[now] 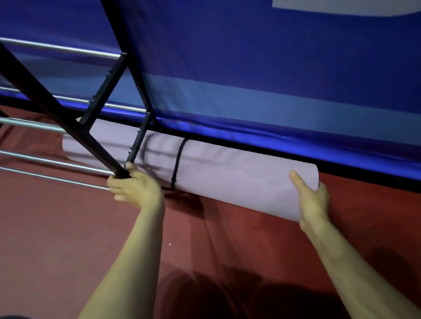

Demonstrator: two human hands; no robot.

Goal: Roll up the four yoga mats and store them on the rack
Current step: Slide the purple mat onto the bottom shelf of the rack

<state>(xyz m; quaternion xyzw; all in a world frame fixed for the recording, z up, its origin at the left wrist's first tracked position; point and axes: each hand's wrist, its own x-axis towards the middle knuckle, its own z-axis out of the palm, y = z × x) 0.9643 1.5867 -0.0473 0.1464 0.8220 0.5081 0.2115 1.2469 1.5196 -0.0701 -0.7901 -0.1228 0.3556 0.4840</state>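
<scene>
Right hand [312, 199] at mat [227, 173] end, left hand [136, 187] on rack [35, 82]

The rolled yoga mat [219, 174] lay close along the blue wall banner [273, 72]. The rack's black end frame [48, 99] crossed over its left end, with steel rails [31, 158] barring the left side. The red floor [55, 244] in front lay open.

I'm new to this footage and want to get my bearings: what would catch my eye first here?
A rolled pale lilac mat, bound by a black strap, lies along the foot of the blue banner, its left end behind the black rack frame. The right hand holds its right end, while the left hand grips the rack's lower corner.
</scene>
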